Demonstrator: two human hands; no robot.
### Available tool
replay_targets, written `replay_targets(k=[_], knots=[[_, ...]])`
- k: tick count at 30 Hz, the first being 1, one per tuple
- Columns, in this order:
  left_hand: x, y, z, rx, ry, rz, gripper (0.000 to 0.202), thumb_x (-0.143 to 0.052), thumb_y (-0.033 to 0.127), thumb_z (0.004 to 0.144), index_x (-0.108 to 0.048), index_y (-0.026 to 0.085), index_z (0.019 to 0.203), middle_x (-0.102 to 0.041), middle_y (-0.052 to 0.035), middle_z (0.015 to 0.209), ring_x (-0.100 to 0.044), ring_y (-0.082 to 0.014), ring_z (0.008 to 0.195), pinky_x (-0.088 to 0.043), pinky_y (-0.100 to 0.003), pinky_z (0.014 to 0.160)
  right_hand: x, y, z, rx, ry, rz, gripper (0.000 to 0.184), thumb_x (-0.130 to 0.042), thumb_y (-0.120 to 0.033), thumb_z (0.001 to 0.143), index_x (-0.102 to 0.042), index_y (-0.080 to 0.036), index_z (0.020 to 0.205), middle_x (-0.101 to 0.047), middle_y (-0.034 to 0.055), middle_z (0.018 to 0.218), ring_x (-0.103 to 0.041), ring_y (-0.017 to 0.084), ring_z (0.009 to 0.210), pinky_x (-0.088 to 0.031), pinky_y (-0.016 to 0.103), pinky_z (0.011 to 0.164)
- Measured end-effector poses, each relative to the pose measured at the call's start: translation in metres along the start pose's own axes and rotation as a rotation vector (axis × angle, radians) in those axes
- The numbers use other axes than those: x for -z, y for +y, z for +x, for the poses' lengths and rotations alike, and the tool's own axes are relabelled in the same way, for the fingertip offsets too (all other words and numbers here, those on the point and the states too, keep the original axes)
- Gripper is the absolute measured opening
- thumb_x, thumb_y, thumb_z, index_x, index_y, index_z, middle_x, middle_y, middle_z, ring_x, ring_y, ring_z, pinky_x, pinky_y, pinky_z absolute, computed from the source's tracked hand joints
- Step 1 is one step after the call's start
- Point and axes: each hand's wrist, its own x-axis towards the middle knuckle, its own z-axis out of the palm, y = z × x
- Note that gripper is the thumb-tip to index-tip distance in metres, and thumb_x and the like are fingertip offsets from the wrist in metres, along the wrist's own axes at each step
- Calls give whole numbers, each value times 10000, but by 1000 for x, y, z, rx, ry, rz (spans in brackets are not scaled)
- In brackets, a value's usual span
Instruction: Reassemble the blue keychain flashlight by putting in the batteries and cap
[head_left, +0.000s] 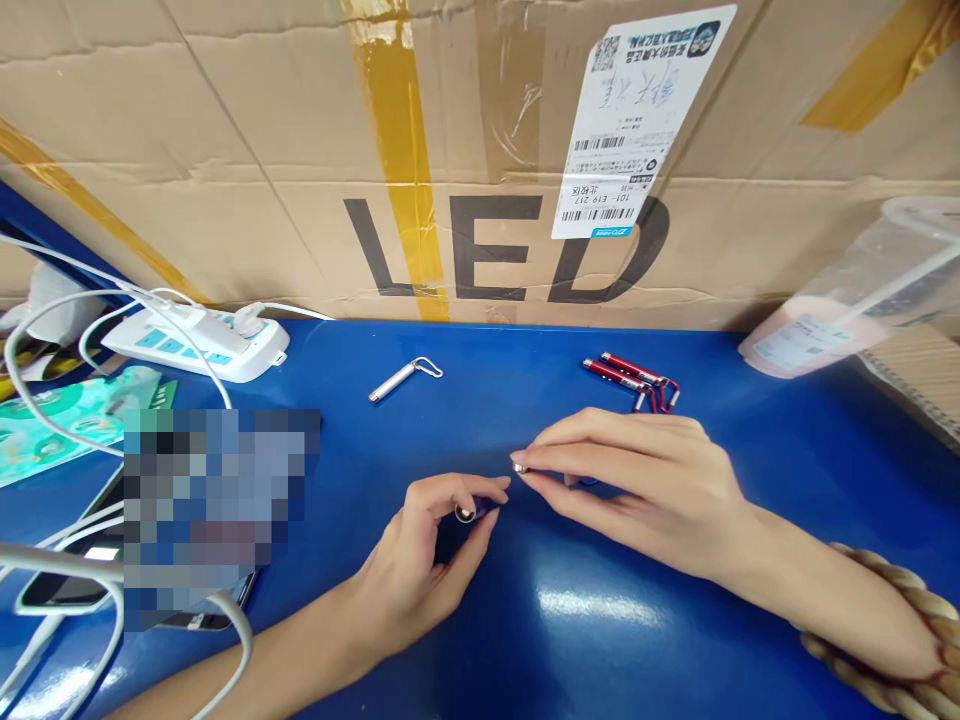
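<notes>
My left hand [431,560] pinches a small dark blue cap with a silver end [466,513] between thumb and fingers. My right hand [637,485] is closed round a small blue keychain flashlight body [520,467], whose silver tip shows at my fingertips. The two parts sit a little apart above the blue table [570,620]. A silver keychain flashlight [401,379] lies farther back on the table. Two red keychain flashlights [630,380] with red clips lie behind my right hand.
A large cardboard box [465,150] marked LED stands along the back edge. A white power strip [199,340] with white cables lies at the left, above a phone [67,590] and a teal packet [60,420]. A plastic cup [855,300] lies tipped at the right.
</notes>
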Motion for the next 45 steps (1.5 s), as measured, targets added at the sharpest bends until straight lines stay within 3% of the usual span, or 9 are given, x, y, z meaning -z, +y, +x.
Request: replay_targets(k=[9, 17, 21, 25, 31, 35, 37, 42, 45], knots=[[-1, -4, 2, -96, 18, 32, 339, -551, 22, 813, -326, 202, 993, -670, -87, 933, -681, -178, 881, -588, -273, 740, -2, 2, 1, 20, 17, -28, 92, -605, -176, 821, -655, -206, 892, -693, -40, 844, -615, 39, 646, -477, 162, 590], [-1, -5, -1, -80, -4, 83, 339, -553, 1, 807, -351, 214, 979, -692, -79, 971, -681, -155, 892, -572, -232, 750, -1, 2, 1, 20, 6, -22, 91, -603, -168, 822, -656, -199, 890, -694, -32, 836, -612, 42, 638, -465, 164, 580], [-2, -4, -2, 1, 9, 93, 309, -543, 31, 820, -336, 228, 935, -699, -53, 943, -690, -142, 829, -570, -228, 691, -2, 4, 2, 14, -5, -34, 91, -595, -185, 830, -657, -204, 894, -695, -32, 840, -612, 46, 629, -449, 171, 566], [-3, -4, -2, 58, 11, 62, 321, -558, 34, 812, -323, 230, 911, -702, -47, 953, -686, -132, 847, -563, -214, 711, -5, 9, 0, -7, -109, -89, 99, -565, -208, 850, -663, -212, 863, -687, -46, 835, -613, 56, 623, -418, 188, 540], [-1, -5, 0, 17, -18, 118, 360, -537, 9, 807, -355, 208, 1045, -708, -38, 950, -692, -123, 828, -554, -221, 762, -18, 20, -9, 14, -360, -214, 130, -556, -201, 845, -676, -213, 797, -662, -42, 739, -599, 92, 583, -359, 235, 504], [1, -5, 1, 37, -16, 161, 319, -552, 19, 804, -399, 208, 1010, -714, -15, 956, -687, -101, 845, -539, -160, 747, -21, 21, -10, -51, -442, -168, 111, -585, -212, 831, -668, -218, 759, -649, -54, 721, -601, 87, 591, -339, 228, 483], [2, -5, 2, 36, -21, 192, 297, -558, 35, 808, -415, 208, 1002, -714, -10, 954, -688, -98, 837, -537, -153, 734, -18, 18, -8, -84, -403, -96, 97, -577, -251, 846, -668, -227, 819, -660, -59, 776, -609, 72, 615, -344, 212, 480], [5, -3, 4, -31, -34, 228, 219, -520, 70, 843, -438, 207, 992, -715, -12, 941, -687, -96, 804, -537, -159, 717, -7, -1, -2, 10, -30, 39, 155, -632, -312, 805, -651, -214, 923, -654, -49, 727, -566, 43, 557, -382, 187, 511], [6, -2, 6, -47, -46, 199, 203, -489, 61, 856, -439, 200, 994, -711, -30, 967, -681, -94, 836, -532, -152, 732, -4, -8, -1, 127, 12, -4, 165, -668, -305, 774, -653, -223, 917, -663, -57, 717, -548, 36, 538, -362, 191, 480]])
